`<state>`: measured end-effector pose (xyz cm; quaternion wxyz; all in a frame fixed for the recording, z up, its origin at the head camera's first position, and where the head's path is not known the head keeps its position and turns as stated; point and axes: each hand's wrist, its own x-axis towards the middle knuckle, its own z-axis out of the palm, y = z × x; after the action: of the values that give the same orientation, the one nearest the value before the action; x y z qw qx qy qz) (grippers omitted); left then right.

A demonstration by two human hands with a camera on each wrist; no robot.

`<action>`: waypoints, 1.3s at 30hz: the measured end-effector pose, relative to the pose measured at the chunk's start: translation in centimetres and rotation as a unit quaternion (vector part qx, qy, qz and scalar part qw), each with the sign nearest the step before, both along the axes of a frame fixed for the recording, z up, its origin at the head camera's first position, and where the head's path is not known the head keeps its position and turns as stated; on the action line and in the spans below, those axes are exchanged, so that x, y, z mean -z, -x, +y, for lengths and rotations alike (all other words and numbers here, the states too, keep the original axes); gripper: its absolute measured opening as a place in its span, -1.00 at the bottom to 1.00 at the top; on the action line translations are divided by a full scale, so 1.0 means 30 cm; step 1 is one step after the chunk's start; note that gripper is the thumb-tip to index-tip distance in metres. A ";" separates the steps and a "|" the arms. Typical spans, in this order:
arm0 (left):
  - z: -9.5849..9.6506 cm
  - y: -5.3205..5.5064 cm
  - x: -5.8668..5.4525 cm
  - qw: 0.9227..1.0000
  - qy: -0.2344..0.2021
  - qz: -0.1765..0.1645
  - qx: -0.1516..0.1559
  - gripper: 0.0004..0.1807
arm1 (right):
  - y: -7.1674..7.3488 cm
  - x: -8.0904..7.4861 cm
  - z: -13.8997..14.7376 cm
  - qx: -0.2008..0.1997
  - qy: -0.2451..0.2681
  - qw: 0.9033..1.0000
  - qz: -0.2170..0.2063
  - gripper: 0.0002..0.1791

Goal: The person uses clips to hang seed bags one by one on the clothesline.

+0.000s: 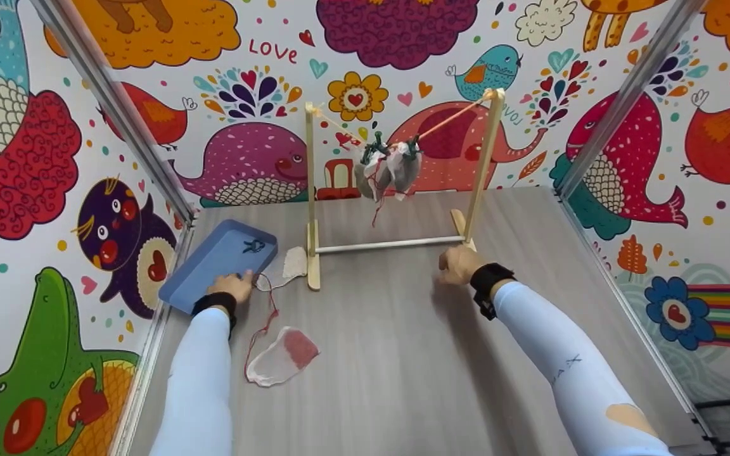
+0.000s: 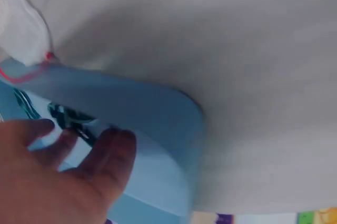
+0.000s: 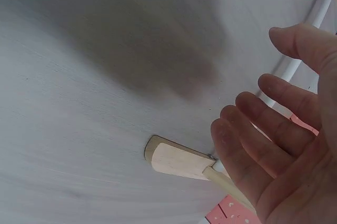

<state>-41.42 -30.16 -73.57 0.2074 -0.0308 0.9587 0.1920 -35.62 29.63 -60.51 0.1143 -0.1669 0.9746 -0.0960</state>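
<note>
My left hand (image 1: 233, 286) reaches over the near side of a blue tray (image 1: 175, 292). In the left wrist view its fingers are loosely bent, with the tips right at a dark green clip (image 2: 78, 121); a gap shows between thumb and fingers. Another dark green clip (image 1: 254, 246) lies farther back in the tray. To the right of this hand are a white pouch (image 1: 295, 263) and a red cord (image 1: 265, 326). My right hand (image 1: 459, 265) hovers near the right foot (image 3: 179, 160) of a wooden stand, fingers relaxed and apart, holding nothing.
White pouches (image 1: 403, 168) hang bunched, with dark green clips, from a cord (image 1: 454, 119) strung between the stand's posts. A white rod (image 1: 390, 244) joins the posts low down. A white and pink pouch (image 1: 301, 348) lies in front. Patterned walls (image 1: 263, 158) enclose the table.
</note>
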 end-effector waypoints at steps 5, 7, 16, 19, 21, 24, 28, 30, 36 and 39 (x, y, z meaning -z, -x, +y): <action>-0.072 -0.024 0.031 0.999 0.039 0.012 -0.032 -0.43 | -0.003 -0.001 -0.005 0.000 0.005 1.000 -0.007 -0.61; -0.062 -0.058 0.007 0.997 0.035 0.021 -0.071 -0.47 | 0.002 -0.002 -0.009 0.006 -0.002 1.000 -0.019 -0.61; 0.083 -0.275 -0.305 0.989 0.050 0.055 -0.131 -0.51 | 0.116 0.211 0.066 -0.017 0.006 1.000 0.009 -0.55; 0.093 -0.286 -0.315 0.988 0.046 0.071 -0.130 -0.53 | 0.097 0.179 0.055 -0.006 0.011 1.000 -0.006 -0.52; 0.097 -0.284 -0.315 0.988 0.034 0.081 -0.129 -0.55 | 0.095 0.170 0.053 0.001 0.007 1.000 -0.019 -0.50; 0.108 -0.272 -0.319 0.987 0.023 0.096 -0.128 -0.57 | 0.120 0.228 0.077 -0.016 0.005 1.000 0.016 -0.51; 0.136 -0.247 -0.352 0.983 0.013 0.142 -0.111 -0.57 | 0.106 0.201 0.062 -0.021 0.015 0.999 0.022 -0.53; 0.167 -0.231 -0.379 0.981 0.001 0.167 -0.098 -0.56 | 0.066 0.124 0.029 -0.015 0.033 0.999 0.004 -0.54; 0.346 -0.199 -0.456 0.963 -0.078 0.251 -0.061 -0.57 | -0.021 -0.004 -0.071 -0.011 0.077 0.996 0.046 -0.66; 0.466 -0.203 -0.488 0.948 -0.134 0.285 -0.039 -0.61 | -0.029 -0.024 -0.128 -0.024 0.112 0.990 0.077 -0.72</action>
<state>-35.31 -16.18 -58.94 -0.0804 0.0159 0.9415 0.3269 -34.75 25.79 -59.79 0.0216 -0.2092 0.9593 -0.1884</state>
